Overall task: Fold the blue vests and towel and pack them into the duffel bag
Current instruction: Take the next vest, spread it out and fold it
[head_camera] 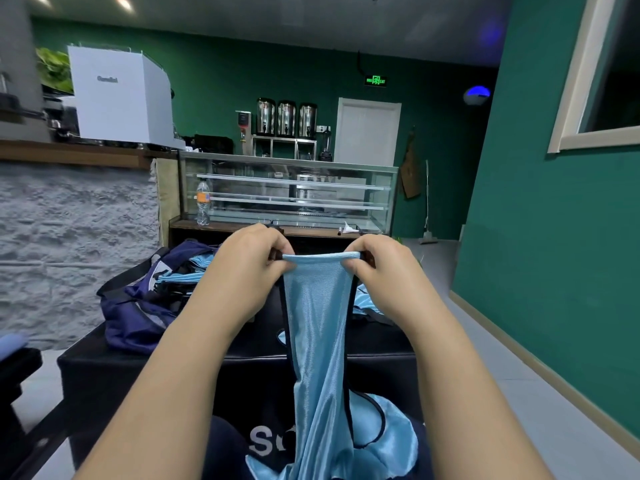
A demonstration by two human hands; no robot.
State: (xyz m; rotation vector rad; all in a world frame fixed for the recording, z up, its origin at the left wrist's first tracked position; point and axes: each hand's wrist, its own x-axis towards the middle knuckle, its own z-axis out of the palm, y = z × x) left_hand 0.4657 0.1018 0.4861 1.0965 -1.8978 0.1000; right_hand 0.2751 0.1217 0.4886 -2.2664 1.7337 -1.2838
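Note:
A light blue mesh vest with dark trim hangs from both hands, its lower part draped onto my lap. My left hand pinches the left end of its top edge and my right hand pinches the right end, stretching that edge taut between them. A navy duffel bag lies open on the black table to the left, with light blue fabric inside it. More light blue cloth lies on the table behind my right hand.
A glass display case with a plastic bottle stands beyond the table. A stone-faced counter is at left, a green wall at right with grey floor along it. A dark chair sits at far left.

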